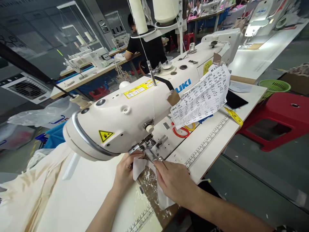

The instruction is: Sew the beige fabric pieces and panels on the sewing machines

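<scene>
Around the presser mechanism (147, 141), white cloth (139, 168) is pinched between closed fingers by the left hand (125, 170) at seven o'clock, right hand (177, 183) at five.

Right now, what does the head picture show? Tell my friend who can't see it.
A person's hands touch white cloth at the needle end of a white sewing machine. Handwritten paper is taped to its side; a yellow measuring tape lies farther along the table.

A red plastic stool (282, 108) stands on grey-green floor (285, 170) beside the white bench (79, 190)'s right edge; beyond its far edge rises a dark grey wall (41, 22).
</scene>
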### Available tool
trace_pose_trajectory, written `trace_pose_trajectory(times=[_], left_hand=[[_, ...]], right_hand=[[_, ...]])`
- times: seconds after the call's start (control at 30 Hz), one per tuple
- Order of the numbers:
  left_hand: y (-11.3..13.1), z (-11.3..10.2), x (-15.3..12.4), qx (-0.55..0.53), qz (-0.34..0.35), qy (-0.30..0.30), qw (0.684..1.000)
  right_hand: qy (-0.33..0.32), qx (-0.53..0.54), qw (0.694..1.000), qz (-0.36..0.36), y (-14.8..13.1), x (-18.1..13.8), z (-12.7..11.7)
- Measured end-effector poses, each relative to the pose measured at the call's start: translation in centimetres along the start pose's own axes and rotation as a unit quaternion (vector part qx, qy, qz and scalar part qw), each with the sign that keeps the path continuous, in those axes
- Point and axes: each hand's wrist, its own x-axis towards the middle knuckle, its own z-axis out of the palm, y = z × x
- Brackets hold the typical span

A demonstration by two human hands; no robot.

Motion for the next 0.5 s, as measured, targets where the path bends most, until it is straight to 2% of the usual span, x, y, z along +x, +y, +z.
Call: trace_pose_trajectory(times=[0.5], left_hand=[[-0.04, 0.18, -0.25, 0.019, -0.019, 0.001, 1.0]], right_hand=[[-0.003, -0.011, 1.0, 0.0, -0.33, 0.09, -0.14]])
